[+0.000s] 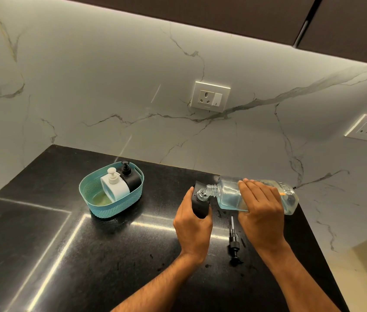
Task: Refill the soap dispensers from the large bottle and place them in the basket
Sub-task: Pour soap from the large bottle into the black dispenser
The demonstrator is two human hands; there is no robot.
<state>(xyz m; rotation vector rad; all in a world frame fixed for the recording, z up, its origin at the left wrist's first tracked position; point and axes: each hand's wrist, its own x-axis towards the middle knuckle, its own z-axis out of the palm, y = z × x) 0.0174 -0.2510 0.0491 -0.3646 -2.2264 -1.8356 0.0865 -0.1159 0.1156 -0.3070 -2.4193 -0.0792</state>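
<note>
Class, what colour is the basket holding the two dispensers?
Light blue basket, woven-look pattern; seen in the head view.

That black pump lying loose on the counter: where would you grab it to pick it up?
The pump lies flat on the counter, its thin tube toward the wall and its head toward the person. Probably best to pinch the thicker collar in the middle from above, fingers on either side; the tube looks too slender to grip well.

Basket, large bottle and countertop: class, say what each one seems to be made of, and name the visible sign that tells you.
Basket: likely moulded plastic, matte teal, with a woven-look perforated wall.
Large bottle: clear plastic, probably; the liquid shows through it and its neck is threaded.
Countertop: polished dark stone, perhaps granite; it is speckled and mirrors the light strips.
</note>
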